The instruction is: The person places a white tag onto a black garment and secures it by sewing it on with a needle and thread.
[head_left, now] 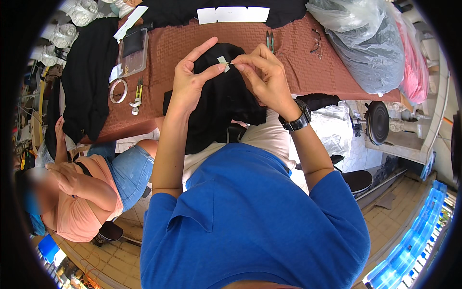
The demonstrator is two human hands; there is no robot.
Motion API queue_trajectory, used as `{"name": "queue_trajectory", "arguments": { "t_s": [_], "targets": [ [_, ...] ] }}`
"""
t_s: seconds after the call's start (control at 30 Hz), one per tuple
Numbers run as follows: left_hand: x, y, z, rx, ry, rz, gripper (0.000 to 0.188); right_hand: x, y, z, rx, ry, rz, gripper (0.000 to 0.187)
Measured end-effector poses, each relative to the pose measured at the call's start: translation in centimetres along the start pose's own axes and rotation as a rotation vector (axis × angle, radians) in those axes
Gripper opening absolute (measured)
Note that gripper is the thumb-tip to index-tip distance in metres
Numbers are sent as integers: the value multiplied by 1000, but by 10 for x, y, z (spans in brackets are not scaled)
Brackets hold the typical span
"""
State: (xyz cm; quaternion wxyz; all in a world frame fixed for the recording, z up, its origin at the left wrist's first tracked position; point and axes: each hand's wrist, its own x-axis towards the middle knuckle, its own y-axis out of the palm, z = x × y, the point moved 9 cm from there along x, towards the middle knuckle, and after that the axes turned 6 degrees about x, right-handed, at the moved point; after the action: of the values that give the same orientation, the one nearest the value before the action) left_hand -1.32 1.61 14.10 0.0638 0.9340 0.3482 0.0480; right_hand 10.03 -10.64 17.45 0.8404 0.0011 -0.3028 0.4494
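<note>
Black cloth hangs over the table's near edge and drapes down onto my lap. Above it, my left hand holds a small pale green slip at its thumb tip, with the index finger stretched upward. My right hand is closed in a pinch right beside the slip. Something thin and dark shows at its fingertips, too small to name. Both hands are nearly touching at the slip.
Snips and glasses lie on the brown-covered table. Left are a tape roll, yellow-handled cutter and clear plastic box. Stuffed plastic bags stand right. Another person sits at my left.
</note>
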Motion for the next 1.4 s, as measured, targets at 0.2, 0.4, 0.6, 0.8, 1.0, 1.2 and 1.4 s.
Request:
{"name": "queue_trajectory", "arguments": {
  "t_s": [0.2, 0.4, 0.6, 0.8, 1.0, 1.2, 1.4],
  "targets": [
    [1, 0, 3, -4, -9, 4, 58, 0, 0, -1, -4, 24, 4, 14],
    [1, -1, 5, 21, -20, 12, 58, 2, 1, -1, -7, 50, 31, 12],
    [3, -2, 9, 49, -37, 20, 59, 3, 0, -11, 67, 76, 55, 10],
    [3, -2, 13, 39, -51, 46, 60, 4, 1, -15, 74, 77, 93, 10],
    [4, -2, 13, 47, -44, 44, 60, 4, 1, -14, 87, 50, 105, 10],
    [2, -1, 12, 28, -64, 34, 60, 5, 2, -13, 71, 74, 110, 11],
    [4, -3, 13, 26, -66, 27, 59, 5, 2, -15, 77, 104, 116, 11]
  ]
}}
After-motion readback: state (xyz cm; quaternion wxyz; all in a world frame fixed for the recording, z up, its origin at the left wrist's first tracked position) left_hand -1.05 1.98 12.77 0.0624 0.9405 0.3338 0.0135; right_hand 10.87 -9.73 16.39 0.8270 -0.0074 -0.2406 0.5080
